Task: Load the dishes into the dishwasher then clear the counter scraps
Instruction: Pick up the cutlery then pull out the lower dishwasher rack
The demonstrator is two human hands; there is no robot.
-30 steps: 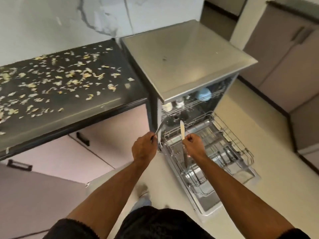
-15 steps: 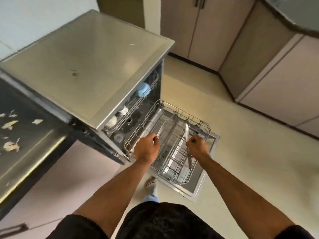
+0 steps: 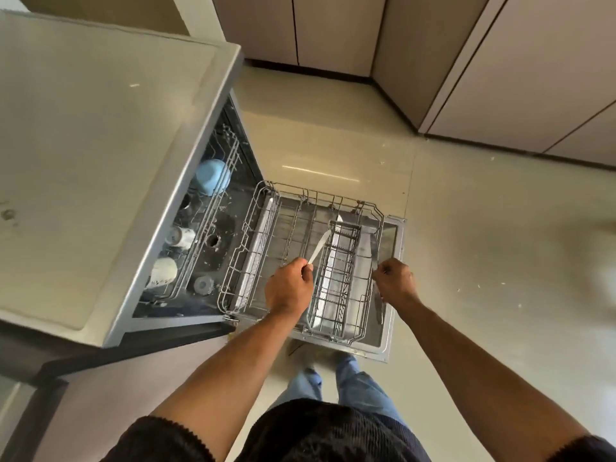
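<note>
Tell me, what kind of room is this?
Most likely a home kitchen. An open dishwasher has its lower rack pulled out, cups sit in its upper rack, and plain cabinets line the walls.

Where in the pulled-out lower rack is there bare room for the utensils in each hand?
Bare wire floor between the lower rack's left wall and the cutlery basket; the basket looks empty too. Upper rack is crowded: blue bowl, white cups.

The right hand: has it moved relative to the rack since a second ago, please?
Yes. The right hand has shifted from over the rack's middle to its right edge.
</note>
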